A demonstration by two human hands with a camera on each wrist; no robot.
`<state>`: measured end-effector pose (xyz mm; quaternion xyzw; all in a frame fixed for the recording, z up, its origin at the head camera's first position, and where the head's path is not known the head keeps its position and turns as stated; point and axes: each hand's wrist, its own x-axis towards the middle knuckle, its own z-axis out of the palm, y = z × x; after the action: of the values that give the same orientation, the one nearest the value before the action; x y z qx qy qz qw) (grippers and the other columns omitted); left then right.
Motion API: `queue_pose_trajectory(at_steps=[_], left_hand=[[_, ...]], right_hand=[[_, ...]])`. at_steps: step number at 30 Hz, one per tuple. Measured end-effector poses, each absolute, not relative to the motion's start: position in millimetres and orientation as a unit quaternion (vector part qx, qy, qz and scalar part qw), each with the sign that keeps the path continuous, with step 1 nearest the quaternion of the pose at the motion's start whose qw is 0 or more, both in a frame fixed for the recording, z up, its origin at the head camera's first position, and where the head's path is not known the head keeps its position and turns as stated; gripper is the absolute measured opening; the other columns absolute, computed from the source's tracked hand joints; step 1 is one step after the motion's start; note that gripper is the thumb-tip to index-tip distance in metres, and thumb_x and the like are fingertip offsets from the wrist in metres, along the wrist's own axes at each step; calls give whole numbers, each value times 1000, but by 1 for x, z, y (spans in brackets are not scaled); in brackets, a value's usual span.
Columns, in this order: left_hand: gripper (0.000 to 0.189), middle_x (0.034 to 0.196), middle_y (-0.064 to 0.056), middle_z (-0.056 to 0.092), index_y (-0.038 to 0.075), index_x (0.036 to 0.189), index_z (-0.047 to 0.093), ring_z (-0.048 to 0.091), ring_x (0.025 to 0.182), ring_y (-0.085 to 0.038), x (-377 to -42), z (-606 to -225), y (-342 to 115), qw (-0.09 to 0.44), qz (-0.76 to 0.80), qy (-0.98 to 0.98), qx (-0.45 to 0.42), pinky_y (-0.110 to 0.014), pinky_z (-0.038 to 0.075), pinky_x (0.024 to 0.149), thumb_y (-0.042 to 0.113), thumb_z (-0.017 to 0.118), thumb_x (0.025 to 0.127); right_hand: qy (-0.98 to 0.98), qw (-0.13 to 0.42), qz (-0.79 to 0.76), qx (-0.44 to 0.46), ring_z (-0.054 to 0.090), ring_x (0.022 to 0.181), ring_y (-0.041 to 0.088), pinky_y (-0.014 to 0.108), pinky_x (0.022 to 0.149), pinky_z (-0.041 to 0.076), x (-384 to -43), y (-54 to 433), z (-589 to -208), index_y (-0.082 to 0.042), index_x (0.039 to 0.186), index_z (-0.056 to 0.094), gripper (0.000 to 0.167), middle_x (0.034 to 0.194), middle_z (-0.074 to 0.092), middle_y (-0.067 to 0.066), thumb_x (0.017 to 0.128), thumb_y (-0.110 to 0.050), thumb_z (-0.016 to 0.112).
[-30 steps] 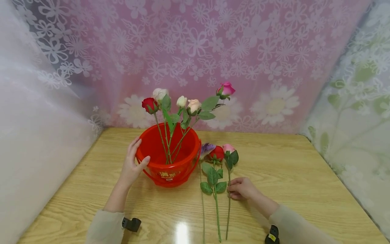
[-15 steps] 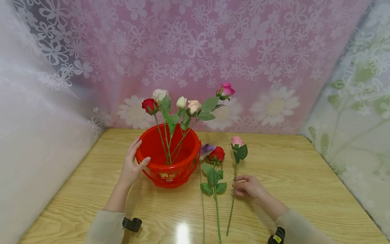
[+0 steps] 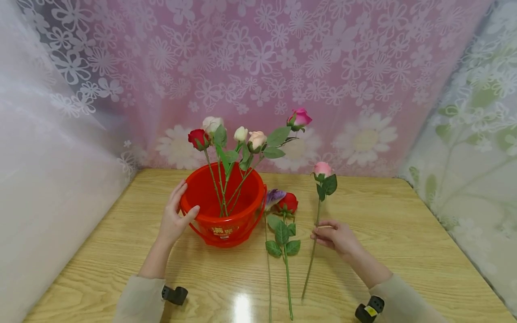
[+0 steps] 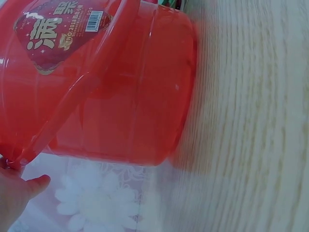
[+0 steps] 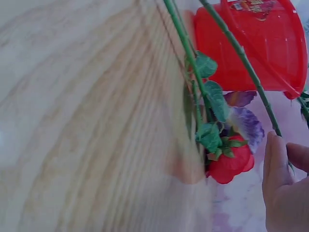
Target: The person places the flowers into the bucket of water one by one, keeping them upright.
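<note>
A red plastic bucket [image 3: 242,234] stands on the table, several artificial roses leaning in it. My left hand [image 3: 174,222] holds its left rim, the thumb over the edge; in the left wrist view that hand [image 4: 17,193] shows only partly, at the corner. To the right, my right hand [image 3: 339,237] pinches the stem of a pink rose [image 3: 322,169] between thumb and fingers, bloom up and stem slanting. In the right wrist view the green stem [image 5: 241,55] runs down to the fingertips. A red rose [image 3: 287,204] and a purple flower [image 3: 275,197] lie between bucket and hand.
The wooden table [image 3: 383,215] ends at a pink flowered curtain [image 3: 258,67] at the back, with pale curtains on both sides. A magenta rose [image 3: 300,118] sticks out beyond the bucket's right side. The bucket's handle [image 3: 262,213] hangs down its side.
My right hand has lifted the pink rose from beside the red rose, moving it right and upward, its bloom now higher. My left hand and the bucket have stayed put.
</note>
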<state>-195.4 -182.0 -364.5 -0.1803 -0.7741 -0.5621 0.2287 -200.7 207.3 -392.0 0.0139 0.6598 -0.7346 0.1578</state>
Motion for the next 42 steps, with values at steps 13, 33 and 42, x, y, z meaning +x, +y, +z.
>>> queue_pose_trajectory(at_steps=[13, 33, 42], left_hand=[[60, 139, -25, 19, -18, 129, 27, 26, 123, -39, -195, -365, -183, 213, -561, -782, -168, -9, 28, 90, -7, 55, 78], [59, 138, -28, 19, -19, 128, 27, 28, 122, -41, -196, -367, -183, 222, -572, -770, -177, -10, 31, 90, -10, 55, 77], [59, 138, -28, 19, -19, 128, 28, 27, 122, -41, -197, -367, -184, 222, -572, -770, -179, -11, 30, 91, -9, 55, 77]], right_hand=[[636, 127, -761, -20, 63, 79, 13, 22, 71, 50, -201, 202, -363, 9, 102, 42, 17, 82, 60, 3, 87, 3, 49], [633, 102, -766, -49, 63, 78, 13, 25, 73, 49, -207, 175, -322, -1, 96, 54, 12, 83, 61, 2, 84, 0, 56], [640, 86, -762, -51, 62, 76, 12, 29, 74, 49, -213, 156, -310, -3, 96, 54, 13, 82, 60, 2, 84, 4, 54]])
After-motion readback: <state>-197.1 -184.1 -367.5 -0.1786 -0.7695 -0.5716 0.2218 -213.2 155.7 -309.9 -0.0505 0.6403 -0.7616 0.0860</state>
